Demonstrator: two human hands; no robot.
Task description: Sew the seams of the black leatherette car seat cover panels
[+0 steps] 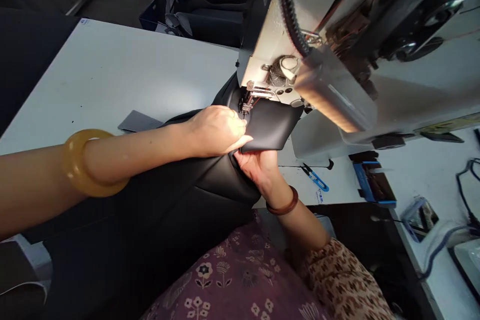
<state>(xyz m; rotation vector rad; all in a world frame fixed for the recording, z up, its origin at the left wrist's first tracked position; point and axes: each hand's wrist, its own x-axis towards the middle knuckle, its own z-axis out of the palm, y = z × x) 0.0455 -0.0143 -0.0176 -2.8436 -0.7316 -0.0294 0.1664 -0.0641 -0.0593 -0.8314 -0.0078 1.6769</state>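
Note:
A black padded leatherette panel (180, 210) lies in folds across the table and my lap, with its upper edge running under the presser foot (247, 102) of an industrial sewing machine (311, 25). My left hand (217, 131), with a yellow bangle (90, 162) on the wrist, grips the material just beside the needle. My right hand (257, 167), wearing a brown wooden bangle (283, 201), sits palm up under a fold, holding the panel from below. A flap of the panel (268, 125) stands out to the right of the foot. The needle point is hidden by my fingers.
The white sewing table (112, 70) extends behind my arm, with a grey fabric piece (139, 121) on it. Blue-handled thread snips (315, 178) and a blue box (375, 182) lie right of the machine. The machine head overhangs the work. A dark blue crate (161, 15) stands beyond the table.

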